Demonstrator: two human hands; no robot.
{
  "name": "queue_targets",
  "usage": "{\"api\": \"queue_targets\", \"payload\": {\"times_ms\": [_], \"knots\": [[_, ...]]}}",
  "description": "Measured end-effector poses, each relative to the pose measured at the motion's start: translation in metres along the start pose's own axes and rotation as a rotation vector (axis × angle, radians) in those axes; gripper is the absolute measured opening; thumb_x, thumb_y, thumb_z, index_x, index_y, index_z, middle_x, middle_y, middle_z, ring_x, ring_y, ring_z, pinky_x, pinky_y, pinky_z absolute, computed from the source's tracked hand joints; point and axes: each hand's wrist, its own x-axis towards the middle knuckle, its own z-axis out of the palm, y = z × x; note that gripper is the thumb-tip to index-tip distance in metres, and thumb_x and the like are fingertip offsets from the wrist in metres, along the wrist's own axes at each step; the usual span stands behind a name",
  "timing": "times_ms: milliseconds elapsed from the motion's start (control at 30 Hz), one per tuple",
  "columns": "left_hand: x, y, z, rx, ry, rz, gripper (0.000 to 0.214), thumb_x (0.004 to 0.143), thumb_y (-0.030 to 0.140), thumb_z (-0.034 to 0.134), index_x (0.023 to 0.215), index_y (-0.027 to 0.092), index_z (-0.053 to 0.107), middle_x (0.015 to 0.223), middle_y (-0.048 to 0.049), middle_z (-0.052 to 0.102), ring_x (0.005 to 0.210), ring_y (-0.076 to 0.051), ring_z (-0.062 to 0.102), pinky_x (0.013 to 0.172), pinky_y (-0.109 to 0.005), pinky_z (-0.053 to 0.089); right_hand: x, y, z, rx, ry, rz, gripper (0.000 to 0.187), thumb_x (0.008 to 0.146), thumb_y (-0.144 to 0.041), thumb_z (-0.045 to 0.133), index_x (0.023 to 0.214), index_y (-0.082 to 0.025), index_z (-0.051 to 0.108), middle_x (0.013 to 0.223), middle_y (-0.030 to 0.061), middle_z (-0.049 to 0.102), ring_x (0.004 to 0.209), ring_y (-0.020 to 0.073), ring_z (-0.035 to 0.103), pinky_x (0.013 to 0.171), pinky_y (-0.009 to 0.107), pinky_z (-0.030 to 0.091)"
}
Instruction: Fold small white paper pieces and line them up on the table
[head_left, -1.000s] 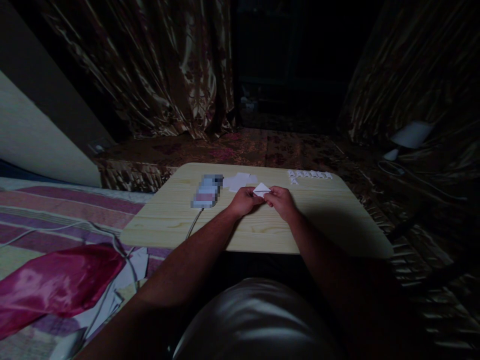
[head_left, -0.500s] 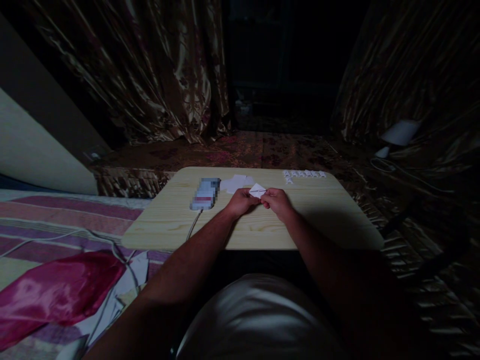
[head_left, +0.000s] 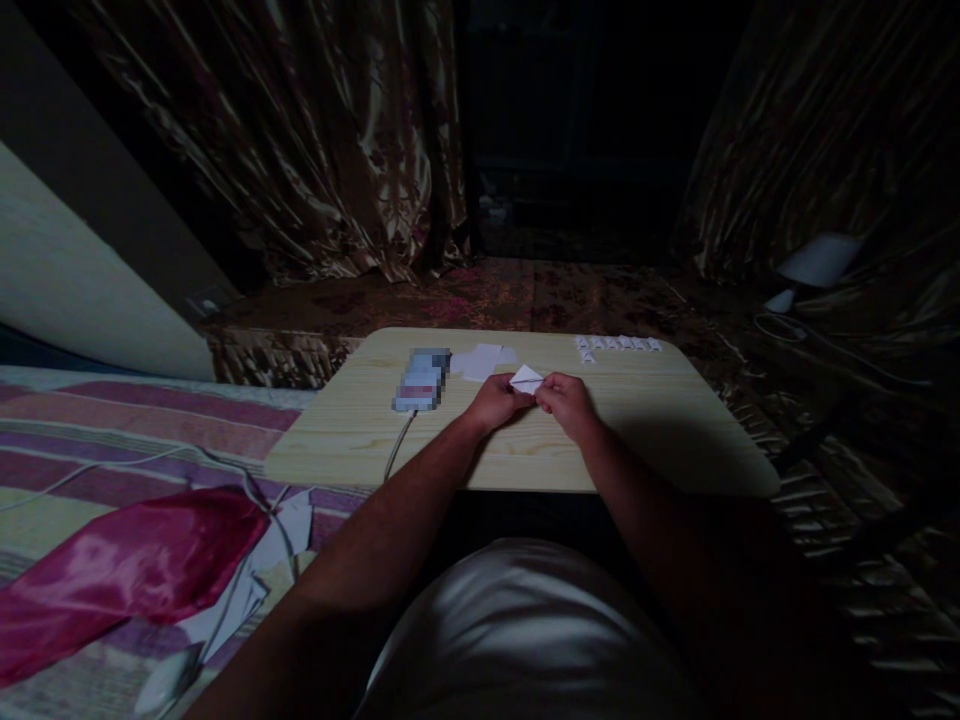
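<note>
A small folded white paper (head_left: 527, 377) with a pointed top is held between both hands above the wooden table (head_left: 345, 440). My left hand (head_left: 496, 402) grips its left side, fingers closed. On its right side my right hand (head_left: 564, 398) pinches the paper, with the fingertips partly hidden. Just beyond my left hand lie loose white paper sheets (head_left: 484, 361). Several small folded paper pieces (head_left: 617, 343) sit in a row near the table's far right edge, with one more (head_left: 587, 356) in front of the row.
A phone (head_left: 421, 380), blurred out, lies left of the papers with a cable (head_left: 399, 445) running off the near edge. Left of the table, a bed (head_left: 45, 440) holds a pink shiny cloth (head_left: 142, 570) and papers (head_left: 289, 530). A lamp (head_left: 821, 260) stands at the right.
The view has shifted slightly, so the scene sits a little to the right. Both hands still hold the folded paper; my right fingers have shifted a little on it.
</note>
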Motion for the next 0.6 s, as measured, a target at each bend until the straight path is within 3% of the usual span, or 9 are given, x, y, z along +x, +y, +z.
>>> {"api": "queue_targets", "payload": {"times_ms": [100, 300, 600], "knots": [[-0.005, 0.0, -0.001, -0.019, 0.053, 0.052, 0.031, 0.055, 0.028, 0.078, 0.08, 0.012, 0.069, 0.071, -0.0013, 0.066, 0.062, -0.012, 0.054, 0.06, -0.024, 0.039, -0.002, -0.003, 0.001, -0.041, -0.016, -0.002, 0.009, 0.061, -0.027, 0.061, 0.06, -0.019, 0.057, 0.046, -0.0053, 0.05, 0.043, 0.0089, 0.04, 0.044, 0.023, 0.028], [-0.009, 0.002, -0.004, -0.032, 0.085, 0.012, 0.032, 0.061, 0.04, 0.078, 0.074, 0.013, 0.065, 0.058, 0.0018, 0.056, 0.05, -0.008, 0.043, 0.05, -0.023, 0.029, -0.002, -0.001, 0.001, -0.063, -0.026, 0.014, 0.01, 0.063, -0.028, 0.062, 0.061, -0.02, 0.057, 0.047, -0.005, 0.052, 0.044, 0.01, 0.042, 0.044, 0.023, 0.029], [-0.004, -0.009, -0.009, 0.0, 0.07, 0.024, 0.025, 0.067, 0.035, 0.073, 0.073, 0.013, 0.063, 0.054, 0.0031, 0.052, 0.046, -0.007, 0.039, 0.047, -0.022, 0.025, -0.001, 0.002, 0.0, -0.032, -0.083, -0.04, 0.018, 0.067, -0.034, 0.069, 0.066, -0.02, 0.057, 0.05, -0.0049, 0.054, 0.046, 0.0103, 0.044, 0.046, 0.023, 0.031]]}}
